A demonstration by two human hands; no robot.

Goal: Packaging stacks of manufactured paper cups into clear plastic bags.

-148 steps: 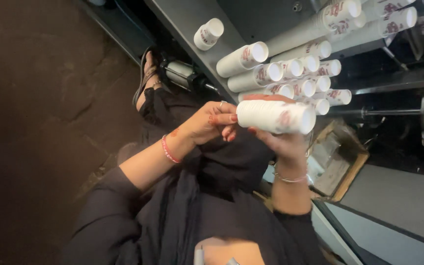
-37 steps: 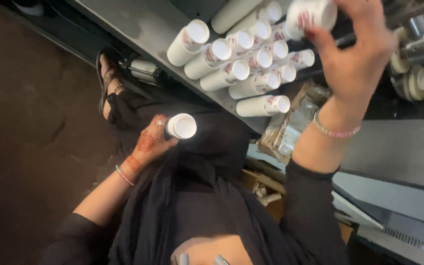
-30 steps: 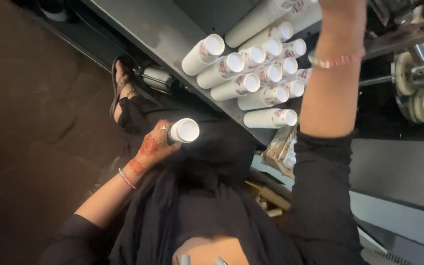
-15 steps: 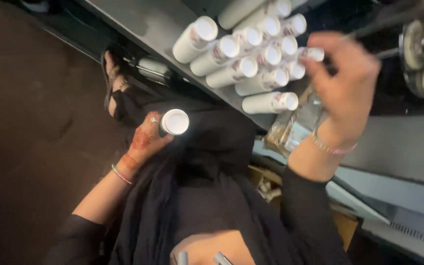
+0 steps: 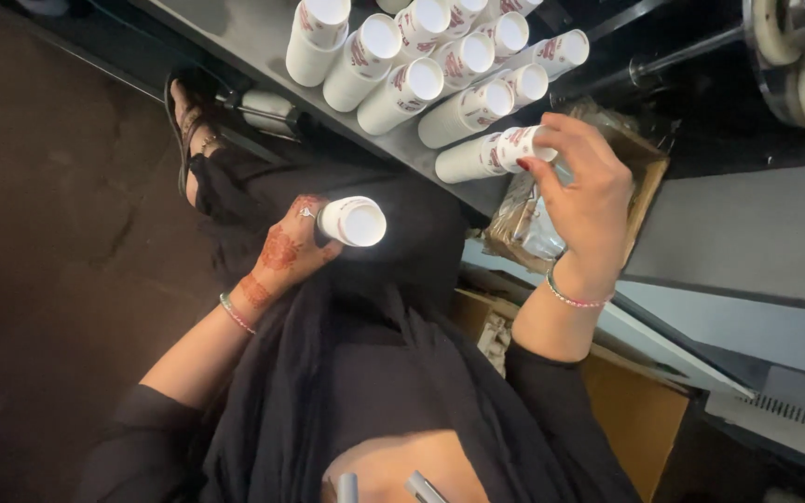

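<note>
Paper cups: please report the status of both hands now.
Left hand grips short cup stack. Right hand fingertips on lying cup stack. Nothing between them.

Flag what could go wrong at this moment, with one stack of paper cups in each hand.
1. The right hand pinches only the end of a cup stack lying at the grey shelf's edge; the stack could separate or roll off.
2. The other stacks lie loose and close together on the shelf, so a nudge might set them rolling.
3. The left hand holds its cup stack by one end away from the shelf; it might slip to the floor.
</note>
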